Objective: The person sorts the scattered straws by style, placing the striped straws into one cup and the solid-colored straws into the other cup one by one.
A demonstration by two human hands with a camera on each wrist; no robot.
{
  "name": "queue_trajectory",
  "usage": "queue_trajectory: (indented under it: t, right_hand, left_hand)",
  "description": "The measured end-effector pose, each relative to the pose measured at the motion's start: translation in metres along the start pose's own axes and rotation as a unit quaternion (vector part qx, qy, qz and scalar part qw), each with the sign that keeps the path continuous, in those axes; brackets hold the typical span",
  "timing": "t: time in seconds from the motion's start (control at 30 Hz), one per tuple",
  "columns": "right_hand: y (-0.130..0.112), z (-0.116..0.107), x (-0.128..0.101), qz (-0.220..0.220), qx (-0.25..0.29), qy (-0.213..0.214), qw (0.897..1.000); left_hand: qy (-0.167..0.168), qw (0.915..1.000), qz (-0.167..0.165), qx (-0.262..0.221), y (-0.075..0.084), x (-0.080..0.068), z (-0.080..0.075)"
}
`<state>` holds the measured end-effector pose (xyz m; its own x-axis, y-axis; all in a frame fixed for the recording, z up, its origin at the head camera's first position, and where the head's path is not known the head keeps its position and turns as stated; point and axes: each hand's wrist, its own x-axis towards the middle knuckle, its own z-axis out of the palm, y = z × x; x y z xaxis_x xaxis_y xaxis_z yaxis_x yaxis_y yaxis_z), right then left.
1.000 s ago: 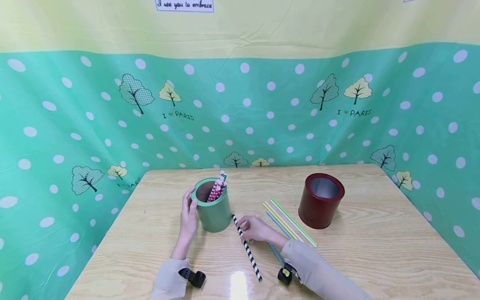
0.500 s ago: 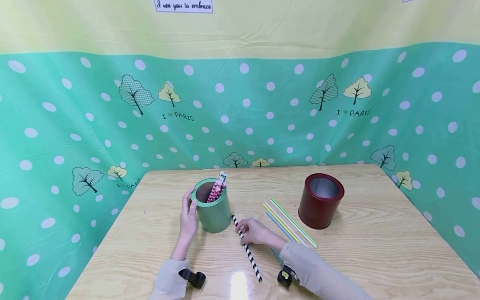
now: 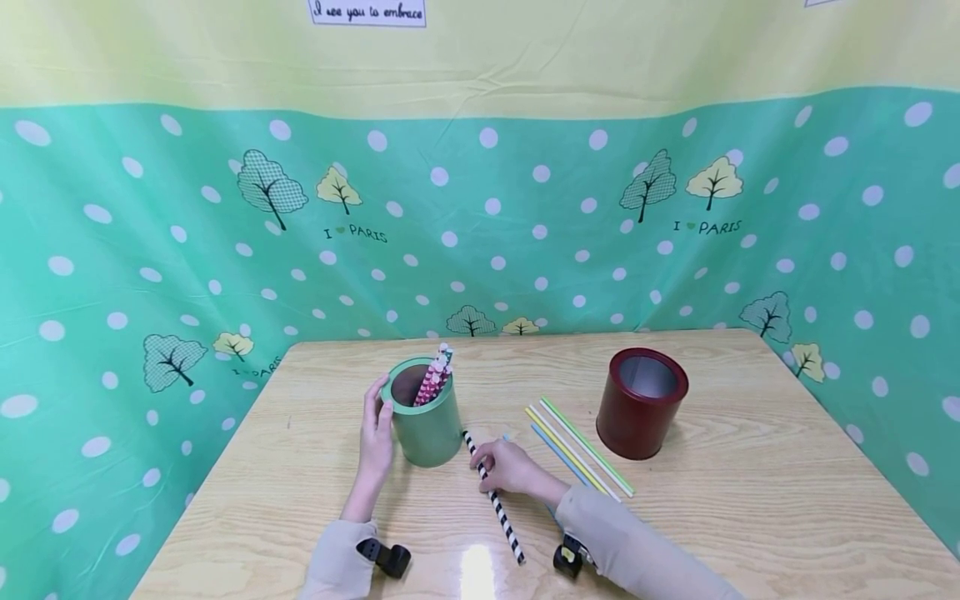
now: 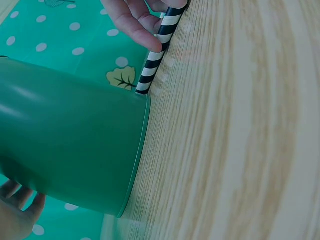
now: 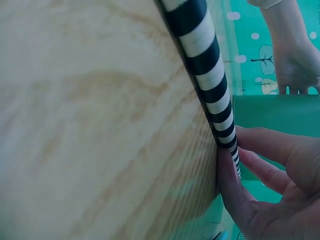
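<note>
My left hand [image 3: 377, 437] holds the left side of a green can [image 3: 427, 433], thumb and fingers round it near the rim. Several pink-and-white patterned sticks [image 3: 433, 379] lean inside the can. My right hand [image 3: 513, 469] pinches a black-and-white striped stick [image 3: 504, 523] between thumb and fingers, a little above its middle. In the right wrist view the striped stick [image 5: 215, 92] lies along the tabletop, thumb under one side and fingers at the other. In the left wrist view its far end is close by the base of the green can [image 4: 75, 135].
A dark red can [image 3: 641, 417] stands at the right. Left of it lie thin green [image 3: 585, 443], yellow [image 3: 558, 442] and blue sticks [image 3: 558, 454], beside a white one. Another blue stick [image 3: 506, 437] is partly hidden by my right hand. A polka-dot cloth [image 3: 480, 208] hangs behind the wooden table [image 3: 750, 467].
My right fingers have drawn in on the striped stick, and the hand has shifted slightly right and nearer. The striped stick has barely moved. My left hand has stayed on the green can.
</note>
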<state>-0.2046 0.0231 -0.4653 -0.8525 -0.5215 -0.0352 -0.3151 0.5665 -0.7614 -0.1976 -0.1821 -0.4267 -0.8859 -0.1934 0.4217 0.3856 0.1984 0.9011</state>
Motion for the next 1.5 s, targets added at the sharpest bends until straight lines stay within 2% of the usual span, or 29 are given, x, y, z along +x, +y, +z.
queue_trajectory:
  t: [0.43,0.8,1.17,1.33,1.5]
  right_hand:
    - [-0.002,0.002,0.0,0.013,-0.02,0.003,1.0]
    - [-0.004,-0.002,-0.006,0.053,0.077,-0.001,0.996]
    - [-0.003,-0.009,-0.008,0.084,0.151,0.044,0.984]
    - [-0.003,-0.013,-0.007,0.076,0.188,0.068,0.977]
    - [-0.005,-0.016,-0.007,0.068,0.202,0.095,0.972]
  left_hand:
    - [0.0,1.0,0.006,-0.007,-0.001,0.001,0.0]
    - [-0.006,1.0,-0.002,0.003,0.001,-0.001,0.0]
    - [0.002,1.0,0.001,0.002,0.0,0.0,0.0]
    - [0.0,1.0,0.004,-0.004,-0.001,0.0,0.0]
    - [0.002,1.0,0.009,0.003,0.0,0.0,0.0]
